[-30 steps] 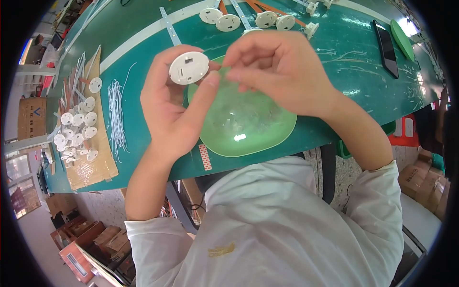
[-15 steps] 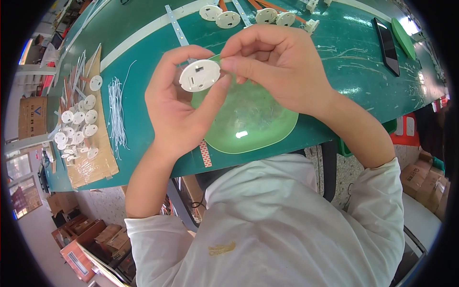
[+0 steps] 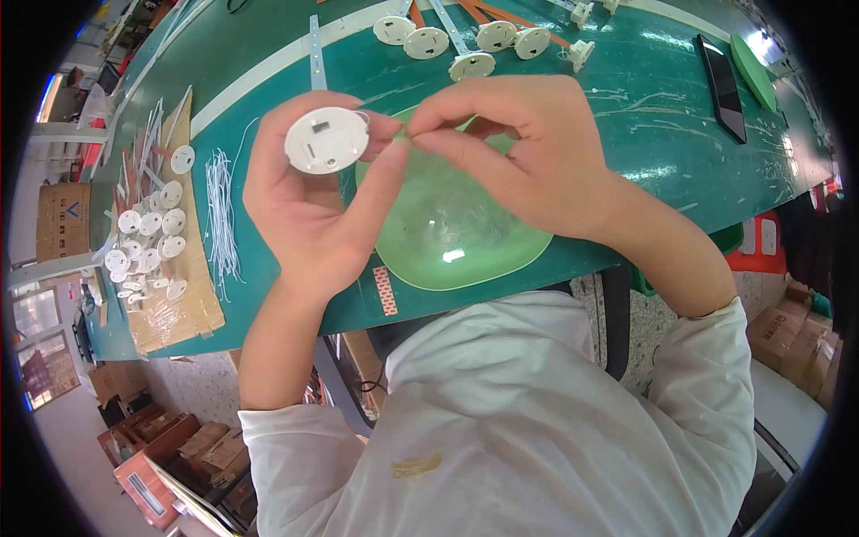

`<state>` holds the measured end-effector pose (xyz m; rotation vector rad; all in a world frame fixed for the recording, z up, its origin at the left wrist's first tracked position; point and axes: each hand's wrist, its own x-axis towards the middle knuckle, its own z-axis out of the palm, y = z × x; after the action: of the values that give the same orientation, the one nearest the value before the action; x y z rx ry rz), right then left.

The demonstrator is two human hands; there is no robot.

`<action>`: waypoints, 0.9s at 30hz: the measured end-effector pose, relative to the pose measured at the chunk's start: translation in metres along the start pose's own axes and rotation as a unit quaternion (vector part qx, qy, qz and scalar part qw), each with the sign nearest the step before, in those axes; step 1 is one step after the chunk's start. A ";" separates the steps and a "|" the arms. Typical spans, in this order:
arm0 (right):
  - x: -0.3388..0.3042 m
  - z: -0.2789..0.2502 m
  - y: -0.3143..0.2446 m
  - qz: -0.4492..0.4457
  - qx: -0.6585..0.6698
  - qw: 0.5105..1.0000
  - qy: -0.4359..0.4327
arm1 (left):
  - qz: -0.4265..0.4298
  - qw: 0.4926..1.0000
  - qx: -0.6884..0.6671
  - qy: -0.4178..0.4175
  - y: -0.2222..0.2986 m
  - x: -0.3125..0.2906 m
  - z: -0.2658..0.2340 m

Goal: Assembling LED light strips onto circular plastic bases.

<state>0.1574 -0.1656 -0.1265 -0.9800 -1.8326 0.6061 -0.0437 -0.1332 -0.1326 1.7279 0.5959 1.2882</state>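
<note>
My left hand (image 3: 300,210) is closed around a white round disc (image 3: 327,141), its slotted face turned up and tilted. A narrow pale strip with small square dots (image 3: 316,54) sticks out beyond that hand, in line with the disc; their joint is hidden by the fingers. From the disc's upper right edge a thin white wire (image 3: 361,115) curves toward my fingertips. My right hand (image 3: 541,148) is closed in a pinch, its thumb and forefinger almost touching my left thumb tip. What lies in the pinch is too small to make out. Below both hands rests a translucent green tray (image 3: 465,246).
White discs on strips (image 3: 426,43) lie along the far side. At left, a bundle of white wires (image 3: 219,219) sits beside a cardboard sheet (image 3: 183,313) with many discs. A black phone (image 3: 721,89) and a green lid-like piece (image 3: 753,72) lie far right.
My left hand has moved left with the disc, baring a wire at its edge. My right fingertips have shifted slightly left and down. Another disc beyond the right hand has come into view.
</note>
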 end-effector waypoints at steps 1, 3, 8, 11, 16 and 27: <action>-0.001 0.002 0.000 -0.001 -0.001 1.000 0.000 | 0.006 1.000 0.009 0.010 0.000 0.000 0.002; -0.001 0.006 0.000 -0.019 0.033 0.998 0.050 | 0.010 0.999 0.030 0.009 -0.001 0.000 0.004; -0.003 0.005 0.001 -0.039 -0.017 0.998 0.041 | 0.027 0.994 0.103 0.002 -0.001 -0.001 0.001; -0.002 0.008 -0.002 -0.041 0.000 0.997 0.065 | 0.019 0.998 0.061 0.019 0.000 -0.001 0.001; -0.001 0.004 -0.003 -0.077 -0.029 0.996 0.033 | 0.045 0.998 -0.006 0.043 0.002 -0.002 0.003; 0.000 0.000 -0.005 -0.115 -0.070 0.989 0.068 | 0.097 0.995 0.032 -0.020 0.002 0.002 0.001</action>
<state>0.1557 -0.1688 -0.1225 -0.8612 -1.8512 0.2665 -0.0428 -0.1335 -0.1298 1.8969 0.4590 1.3764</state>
